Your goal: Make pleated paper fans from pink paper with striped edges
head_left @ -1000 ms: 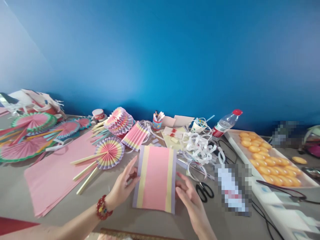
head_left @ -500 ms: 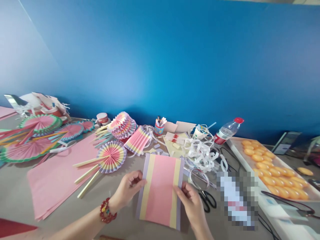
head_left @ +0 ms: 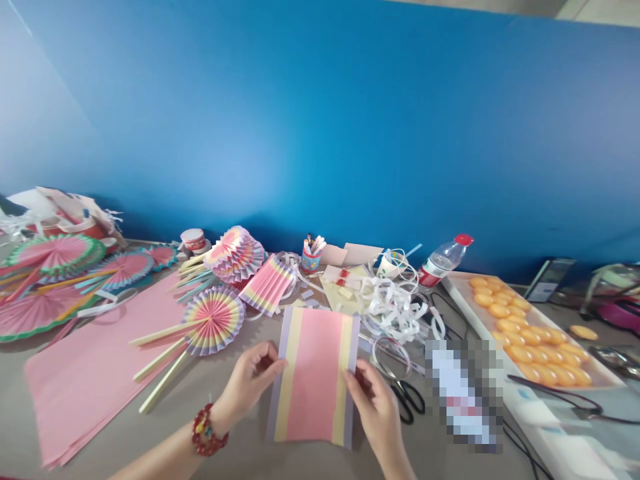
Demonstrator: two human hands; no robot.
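Observation:
A striped sheet of paper [head_left: 315, 380], pink in the middle with yellow and lilac bands along its sides, is held in front of me. My left hand [head_left: 255, 377] pinches its left edge between thumb and fingers; a red bead bracelet [head_left: 206, 430] circles that wrist. On the opposite edge, my right hand [head_left: 373, 400] grips the paper with thumb on top and fingers behind. Black-handled scissors [head_left: 411, 403] lie just right of my right hand, beside a clear ring [head_left: 393, 357]. A pleated striped paper [head_left: 269, 285] rests beyond the sheet.
Pink sheets [head_left: 105, 373] and a folded paper fan [head_left: 214, 320] with sticks spread to the left. White paper strips [head_left: 395, 307] heap up behind, near a plastic bottle [head_left: 445, 262]. A tray [head_left: 463, 300] of yellow oval pieces stands right. A blue wall [head_left: 320, 133] closes the back.
The view has turned slightly to the right, so the table things appear shifted left. Both hands keep their hold on the striped sheet, which has tilted a little.

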